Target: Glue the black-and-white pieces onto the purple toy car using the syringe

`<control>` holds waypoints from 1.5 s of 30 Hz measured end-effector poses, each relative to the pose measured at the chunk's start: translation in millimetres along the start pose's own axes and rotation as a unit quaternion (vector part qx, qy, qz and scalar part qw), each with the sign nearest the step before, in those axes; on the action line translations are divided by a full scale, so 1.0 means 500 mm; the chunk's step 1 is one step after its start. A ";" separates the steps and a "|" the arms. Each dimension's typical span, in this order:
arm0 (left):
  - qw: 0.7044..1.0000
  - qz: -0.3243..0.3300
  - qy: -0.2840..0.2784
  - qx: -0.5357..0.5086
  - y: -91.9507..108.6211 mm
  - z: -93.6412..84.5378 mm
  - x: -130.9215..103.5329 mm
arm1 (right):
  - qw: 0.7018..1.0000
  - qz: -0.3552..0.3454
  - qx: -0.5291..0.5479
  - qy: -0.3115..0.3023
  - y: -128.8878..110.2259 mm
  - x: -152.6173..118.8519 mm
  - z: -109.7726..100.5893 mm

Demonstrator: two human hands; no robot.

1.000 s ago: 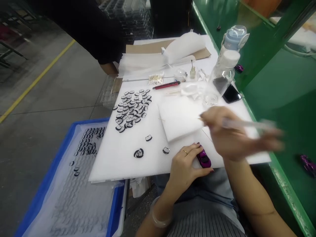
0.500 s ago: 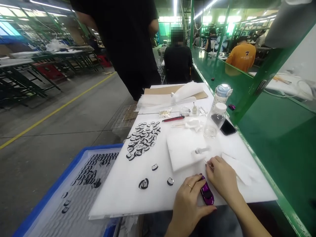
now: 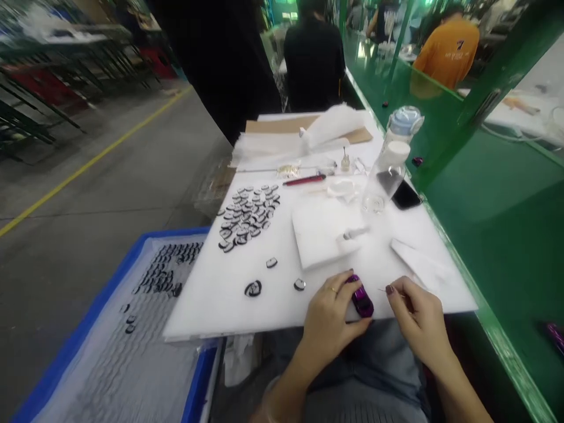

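Note:
My left hand (image 3: 326, 320) is closed around a shiny purple toy car (image 3: 363, 302) at the front edge of the white table board (image 3: 211, 311). Thumb and fingers grip the car's two ends. To its right, my right hand (image 3: 418, 320) pinches a thin needle-like stick (image 3: 382, 289), its tip pointing left toward the car but apart from it. Most of the stick is hidden by the fingers. Ahead of both hands lies a white foam pad (image 3: 321, 229) with a small pale tube-like item (image 3: 355, 234) on it.
Small black-rimmed parts (image 3: 251, 214) are piled on the board's left. A clear bottle (image 3: 381, 191), a phone (image 3: 405, 195) and a red pen (image 3: 304, 180) lie farther back. A blue-edged tray (image 3: 101, 317) stands lower left. A green conveyor (image 3: 462, 205) runs along the right; co-workers are beyond.
My right hand has moved right, away from the toy car, with the stick still pinched. My left hand keeps its grip on the car. The camera view has tilted downward.

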State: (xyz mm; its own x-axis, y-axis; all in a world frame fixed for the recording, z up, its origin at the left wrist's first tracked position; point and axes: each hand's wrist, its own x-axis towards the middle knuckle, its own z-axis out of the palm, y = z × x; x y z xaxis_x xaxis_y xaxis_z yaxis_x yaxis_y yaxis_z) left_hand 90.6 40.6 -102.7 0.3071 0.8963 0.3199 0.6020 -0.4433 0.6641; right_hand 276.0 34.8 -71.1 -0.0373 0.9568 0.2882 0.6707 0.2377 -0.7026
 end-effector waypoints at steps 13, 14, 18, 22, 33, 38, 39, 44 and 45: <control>1.000 0.001 -0.003 0.027 -0.002 -0.001 -0.004 | 0.995 0.022 0.090 -0.025 -0.001 -0.039 0.013; 1.000 0.000 -0.003 0.027 -0.002 -0.001 -0.004 | 0.996 0.022 0.084 -0.026 -0.002 -0.038 0.016; 1.000 0.000 0.000 0.028 -0.002 0.000 -0.003 | 0.999 -0.003 0.046 -0.009 0.001 -0.039 0.037; 1.000 0.001 0.000 0.026 -0.002 -0.001 -0.003 | 0.993 -0.011 0.022 0.119 0.011 -0.041 0.042; 0.998 0.023 0.010 0.052 -0.001 -0.004 -0.003 | 0.993 -0.057 -0.107 -0.008 0.013 0.111 0.057; 0.998 0.032 0.025 0.057 -0.006 0.011 -0.004 | 0.982 -0.046 -0.157 0.095 0.077 0.120 0.011; 0.997 0.032 0.032 0.061 -0.007 0.014 -0.004 | 0.977 -0.035 -0.179 0.108 0.091 0.121 0.003; 0.996 0.050 0.047 0.049 -0.024 -0.014 -0.015 | 0.959 -0.027 -0.247 0.135 0.130 0.116 -0.010; 0.995 0.048 0.062 0.057 -0.034 -0.028 -0.021 | 0.957 -0.031 -0.245 0.154 0.131 0.114 -0.011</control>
State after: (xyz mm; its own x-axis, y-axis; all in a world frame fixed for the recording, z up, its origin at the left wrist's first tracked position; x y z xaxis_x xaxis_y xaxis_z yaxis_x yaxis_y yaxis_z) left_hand 66.8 38.9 -108.1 0.2782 0.8407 0.4646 0.6555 -0.5197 0.5479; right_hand 321.7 104.1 -97.2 0.0805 0.8311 0.5502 0.9436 0.1142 -0.3107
